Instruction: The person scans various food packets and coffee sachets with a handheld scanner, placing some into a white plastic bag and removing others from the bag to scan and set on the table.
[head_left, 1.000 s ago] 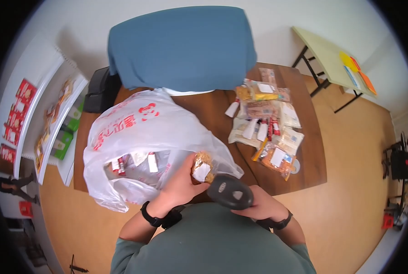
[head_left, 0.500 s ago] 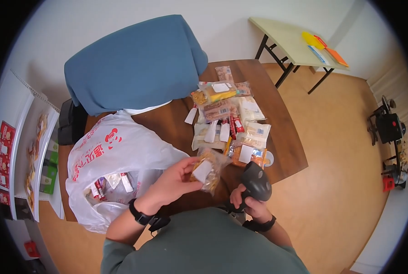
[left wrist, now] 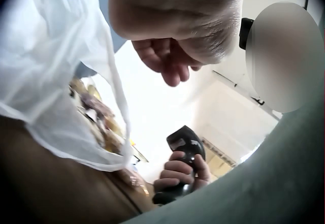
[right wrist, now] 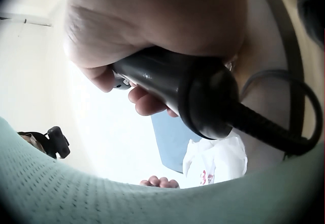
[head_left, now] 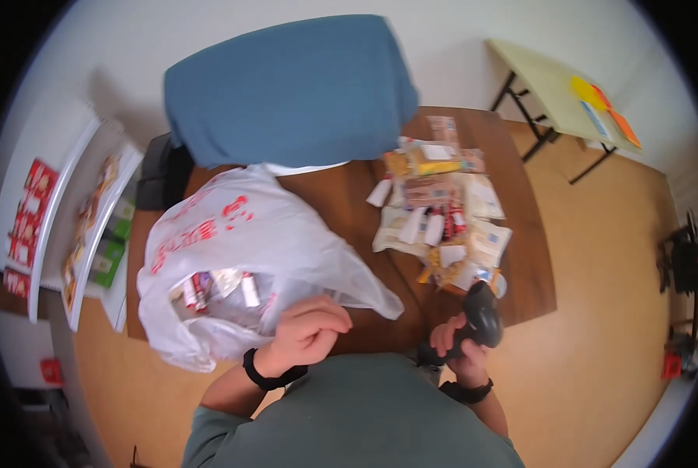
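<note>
My right hand (head_left: 468,365) grips the handle of a black barcode scanner (head_left: 483,316) in front of the table's near edge. From the handle's end a cable (right wrist: 264,132) runs off, seen in the right wrist view. Nothing is in my left hand (head_left: 308,334), which hovers by the near side of a white plastic bag (head_left: 286,210), its fingers loosely bent. Inside the bag's mouth lie small snack packets (head_left: 249,289), some of them red. On the right of the table a pile of packaged snacks (head_left: 435,191) bears white labels, with a golden-brown packet (head_left: 452,256) at its near end.
A blue cloth (head_left: 286,90) covers a large object at the back of the wooden table (head_left: 349,187). White shelves (head_left: 91,234) with snack boxes stand at left. Beyond, at the right, is a pale folding table (head_left: 544,86) with coloured sheets.
The labelled packet my left hand held over the scanner went to the pile's near end and was let go. The left hand came back toward the bag; the right moved the scanner away to the right.
</note>
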Demonstrator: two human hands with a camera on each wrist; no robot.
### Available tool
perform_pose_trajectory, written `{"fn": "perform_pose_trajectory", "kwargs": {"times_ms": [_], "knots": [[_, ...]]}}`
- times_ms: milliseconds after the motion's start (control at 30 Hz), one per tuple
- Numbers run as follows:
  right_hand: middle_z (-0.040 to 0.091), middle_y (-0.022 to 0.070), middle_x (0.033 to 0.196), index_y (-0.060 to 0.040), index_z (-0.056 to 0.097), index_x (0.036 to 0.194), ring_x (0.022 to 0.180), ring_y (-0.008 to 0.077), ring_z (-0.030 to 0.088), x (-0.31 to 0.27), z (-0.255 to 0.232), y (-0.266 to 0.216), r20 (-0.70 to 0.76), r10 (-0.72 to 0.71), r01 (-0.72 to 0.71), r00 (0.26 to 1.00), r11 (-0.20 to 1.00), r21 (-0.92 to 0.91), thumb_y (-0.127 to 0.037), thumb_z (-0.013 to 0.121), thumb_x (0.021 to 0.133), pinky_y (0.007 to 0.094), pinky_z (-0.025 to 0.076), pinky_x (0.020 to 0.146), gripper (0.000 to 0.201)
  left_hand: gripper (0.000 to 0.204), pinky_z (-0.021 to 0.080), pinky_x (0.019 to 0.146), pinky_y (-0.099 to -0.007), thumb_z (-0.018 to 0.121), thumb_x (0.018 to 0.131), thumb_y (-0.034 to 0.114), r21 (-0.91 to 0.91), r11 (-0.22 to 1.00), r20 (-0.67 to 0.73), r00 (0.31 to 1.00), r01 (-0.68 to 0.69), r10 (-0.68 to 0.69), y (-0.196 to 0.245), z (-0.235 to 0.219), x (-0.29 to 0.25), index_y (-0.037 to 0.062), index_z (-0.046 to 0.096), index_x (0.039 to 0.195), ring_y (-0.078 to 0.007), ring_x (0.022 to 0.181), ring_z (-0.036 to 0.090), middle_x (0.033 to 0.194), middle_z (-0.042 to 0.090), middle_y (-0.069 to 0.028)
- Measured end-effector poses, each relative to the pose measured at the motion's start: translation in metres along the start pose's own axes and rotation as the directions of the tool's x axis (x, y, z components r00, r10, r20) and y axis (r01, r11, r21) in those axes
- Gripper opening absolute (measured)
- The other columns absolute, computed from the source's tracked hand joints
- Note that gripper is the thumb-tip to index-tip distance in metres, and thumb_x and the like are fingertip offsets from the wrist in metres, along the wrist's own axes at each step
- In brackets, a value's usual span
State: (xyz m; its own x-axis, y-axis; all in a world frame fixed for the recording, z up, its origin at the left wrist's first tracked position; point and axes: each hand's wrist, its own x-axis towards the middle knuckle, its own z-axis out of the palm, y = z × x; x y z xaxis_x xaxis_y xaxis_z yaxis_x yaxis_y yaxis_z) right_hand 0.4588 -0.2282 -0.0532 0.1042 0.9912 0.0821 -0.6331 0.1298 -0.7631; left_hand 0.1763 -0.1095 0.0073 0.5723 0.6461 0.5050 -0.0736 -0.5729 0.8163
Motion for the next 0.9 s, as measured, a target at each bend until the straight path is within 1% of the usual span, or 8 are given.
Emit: {"fn": "perform_pose_trajectory", "kwargs": {"times_ms": [200, 267, 367, 533, 633, 800, 833, 900], "knots": [[0.053, 0.0049, 0.074, -0.008, 0.051, 0.111, 0.06, 0.0199, 0.055, 0.018, 0.016, 0.01, 0.122, 0.062, -0.061, 0.991, 0.998, -0.01, -0.036, 0.072, 0.087, 0.0382, 0.044, 0.067, 0.043, 0.013, 0.047, 0.067, -0.0261, 0.05, 0.094, -0.008, 0.222, 0.874, -0.714, 0.682, 0.433, -0.157, -0.03, -0.049, -0.079, 0.0013, 0.058, 0.093, -0.0167, 0.073, 0.059, 0.087, 0.065, -0.0099], [0.054, 0.0049, 0.073, -0.008, 0.051, 0.111, 0.059, 0.0199, 0.055, 0.022, 0.022, 0.013, 0.151, 0.083, -0.081, 0.985, 0.997, -0.016, -0.036, 0.073, 0.087, 0.0382, 0.044, 0.067, 0.043, 0.007, 0.049, 0.068, -0.0294, 0.061, 0.094, 0.003, 0.218, 0.744, -0.712, 0.625, 0.631, -0.321, -0.027, -0.064, -0.088, 0.0001, 0.059, 0.1, -0.0212, 0.075, 0.061, 0.089, 0.065, -0.0111], [0.054, 0.0048, 0.073, -0.008, 0.051, 0.111, 0.059, 0.0198, 0.055, 0.029, 0.031, 0.016, 0.181, 0.101, -0.097, 0.978, 0.995, -0.031, -0.037, 0.073, 0.087, 0.0382, 0.044, 0.067, 0.044, 0.044, 0.053, 0.074, -0.0442, 0.077, 0.083, 0.034, 0.6, 0.224, -0.642, 0.629, 0.768, -0.439, -0.031, -0.075, -0.091, -0.0002, 0.062, 0.106, -0.0373, 0.084, 0.065, 0.094, 0.068, -0.0186], [0.054, 0.0046, 0.074, -0.0081, 0.051, 0.111, 0.06, 0.0197, 0.056, 0.031, 0.042, 0.016, 0.17, 0.105, -0.096, 0.98, 0.993, -0.064, -0.038, 0.073, 0.087, 0.0384, 0.045, 0.067, 0.044, 0.041, 0.051, 0.074, -0.0472, 0.074, 0.084, 0.034, 0.607, 0.158, -0.601, 0.58, 0.779, -0.55, -0.046, -0.084, -0.087, 0.0002, 0.062, 0.104, -0.0401, 0.091, 0.067, 0.097, 0.069, -0.0197], [0.054, 0.0046, 0.074, -0.0083, 0.051, 0.111, 0.06, 0.0199, 0.056, 0.029, 0.045, 0.015, 0.167, 0.093, -0.08, 0.982, 0.993, -0.083, -0.039, 0.072, 0.088, 0.0384, 0.045, 0.067, 0.044, 0.031, 0.051, 0.072, -0.0437, 0.071, 0.087, 0.023, 0.459, 0.2, -0.607, 0.47, 0.866, -0.641, -0.032, -0.081, -0.084, 0.0016, 0.06, 0.107, -0.0377, 0.084, 0.068, 0.093, 0.069, -0.0209], [0.055, 0.0047, 0.075, -0.0079, 0.054, 0.111, 0.063, 0.0198, 0.056, 0.029, 0.045, 0.012, 0.198, 0.121, -0.105, 0.973, 0.99, -0.093, -0.038, 0.07, 0.09, 0.0383, 0.045, 0.07, 0.04, 0.025, 0.048, 0.064, -0.0344, 0.06, 0.095, 0.007, -0.076, 0.691, -0.408, 0.61, 0.719, -0.68, 0.018, -0.059, -0.103, 0.003, 0.055, 0.119, -0.023, 0.065, 0.059, 0.077, 0.058, -0.0043], [0.055, 0.0049, 0.077, -0.0076, 0.057, 0.11, 0.066, 0.0197, 0.055, 0.03, 0.045, 0.012, 0.231, 0.129, -0.11, 0.964, 0.99, -0.092, -0.037, 0.068, 0.092, 0.0384, 0.045, 0.071, 0.036, 0.026, 0.04, 0.058, -0.0263, 0.056, 0.101, 0.012, -0.397, 0.577, -0.246, 0.523, 0.714, -0.816, 0.037, -0.058, -0.097, 0.0025, 0.055, 0.125, -0.0104, 0.063, 0.045, 0.073, 0.047, 0.0019], [0.058, 0.0055, 0.079, -0.0067, 0.06, 0.107, 0.068, 0.0208, 0.058, 0.035, 0.044, 0.01, 0.291, 0.188, -0.16, 0.938, 0.98, -0.116, -0.034, 0.071, 0.09, 0.0376, 0.047, 0.073, 0.034, 0.026, 0.036, 0.056, -0.025, 0.053, 0.103, 0.016, -0.606, 0.466, -0.025, 0.571, 0.644, -0.821, 0.044, -0.061, -0.101, 0.0016, 0.056, 0.124, -0.0086, 0.062, 0.041, 0.072, 0.044, 0.0018]]}}
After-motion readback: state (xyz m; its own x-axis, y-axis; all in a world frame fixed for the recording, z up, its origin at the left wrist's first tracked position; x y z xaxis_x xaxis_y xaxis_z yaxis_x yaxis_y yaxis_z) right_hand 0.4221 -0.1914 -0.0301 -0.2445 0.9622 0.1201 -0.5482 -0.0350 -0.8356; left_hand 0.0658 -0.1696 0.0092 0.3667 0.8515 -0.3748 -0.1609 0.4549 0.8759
